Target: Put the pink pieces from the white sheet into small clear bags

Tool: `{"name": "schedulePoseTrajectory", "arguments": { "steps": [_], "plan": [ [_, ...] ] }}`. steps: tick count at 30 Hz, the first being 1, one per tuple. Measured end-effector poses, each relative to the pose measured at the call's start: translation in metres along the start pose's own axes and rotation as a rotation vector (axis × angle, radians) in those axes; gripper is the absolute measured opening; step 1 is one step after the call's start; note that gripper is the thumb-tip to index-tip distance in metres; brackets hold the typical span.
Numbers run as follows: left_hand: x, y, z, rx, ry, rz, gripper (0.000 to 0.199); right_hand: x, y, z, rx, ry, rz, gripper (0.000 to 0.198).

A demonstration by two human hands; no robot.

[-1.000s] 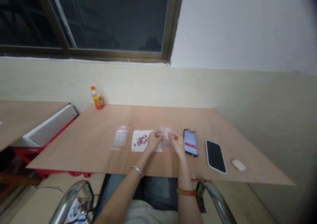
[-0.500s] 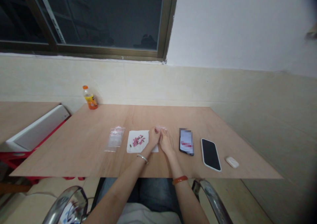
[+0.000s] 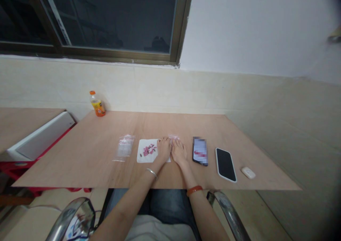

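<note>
My left hand (image 3: 164,149) lies flat, palm down, with its fingers stretched forward over the right part of a white sheet (image 3: 143,157). Small pink and dark pieces (image 3: 149,150) sit in a cluster on that sheet, left of the hand. Beside it, my right hand (image 3: 179,152) also rests palm down with fingers extended, the two hands touching or nearly so at the thumbs. A clear zip bag (image 3: 174,136) shows its pinkish top edge just beyond my fingertips; the hands cover the rest of it. Whatever is under my palms is hidden.
Several clear zip bags (image 3: 124,148) lie left of the sheet. To the right are a phone with a lit screen (image 3: 200,151), a white-framed phone with a dark screen (image 3: 226,165) and a small white case (image 3: 248,172). An orange drink bottle (image 3: 98,104) stands at the back left.
My left hand has gone from curled fingers to lying flat with fingers stretched forward. My right hand's fingers have flattened and spread, beside the left. The view has shifted slightly.
</note>
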State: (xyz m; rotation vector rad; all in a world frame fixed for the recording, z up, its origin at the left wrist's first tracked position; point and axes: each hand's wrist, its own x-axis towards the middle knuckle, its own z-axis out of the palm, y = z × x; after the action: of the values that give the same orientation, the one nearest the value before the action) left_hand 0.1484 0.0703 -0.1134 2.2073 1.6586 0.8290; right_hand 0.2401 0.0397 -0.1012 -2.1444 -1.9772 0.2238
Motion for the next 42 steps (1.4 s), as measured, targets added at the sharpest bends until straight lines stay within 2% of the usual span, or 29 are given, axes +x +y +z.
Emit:
{"name": "schedulePoseTrajectory", "arguments": {
  "steps": [7,17,27,34,42],
  "plan": [
    [-0.002,0.0,0.005,0.115,-0.063,0.129,0.025,0.0,-0.001,-0.003,0.003,0.032,-0.018,0.038],
    [0.004,-0.002,0.015,0.228,-0.107,0.161,0.028,0.0,0.006,-0.006,0.011,0.031,-0.048,0.031],
    [0.003,-0.001,0.014,0.279,-0.118,0.178,0.028,0.004,0.003,-0.003,-0.012,-0.027,-0.04,0.034],
    [-0.001,0.001,0.01,0.293,-0.105,0.184,0.028,0.006,0.003,0.001,-0.027,-0.082,-0.033,0.049],
    [-0.003,0.004,0.004,0.286,-0.11,0.187,0.027,0.009,0.006,0.009,-0.025,-0.109,-0.012,0.05]
  ]
}}
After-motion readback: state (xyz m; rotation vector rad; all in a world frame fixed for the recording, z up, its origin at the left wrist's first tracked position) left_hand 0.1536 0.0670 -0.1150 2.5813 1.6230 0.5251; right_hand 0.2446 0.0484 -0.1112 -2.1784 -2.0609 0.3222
